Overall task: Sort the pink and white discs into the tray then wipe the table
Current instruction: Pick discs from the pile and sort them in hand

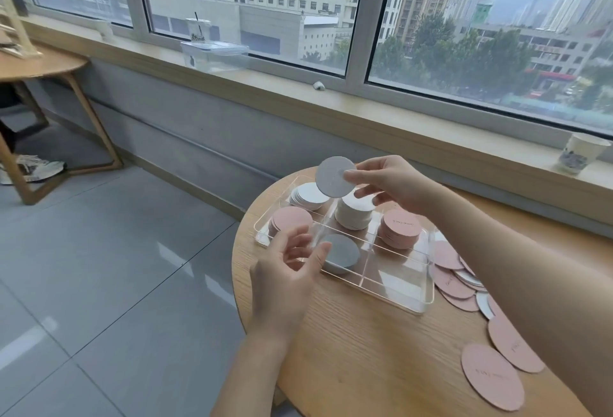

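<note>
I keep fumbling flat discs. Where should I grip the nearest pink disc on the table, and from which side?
The pink disc lies flat on the table, so a pinch from above probably won't catch it. Its near edge seems to reach the table's rim: come from that near side, slide it slightly off, and pinch the overhanging edge, thumb on top.

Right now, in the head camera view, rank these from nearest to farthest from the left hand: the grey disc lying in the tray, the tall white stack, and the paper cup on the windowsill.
1. Grey disc, beside the left hand, near compartment.
2. Tall white stack, tray's far middle.
3. Paper cup, windowsill, far right.
</note>
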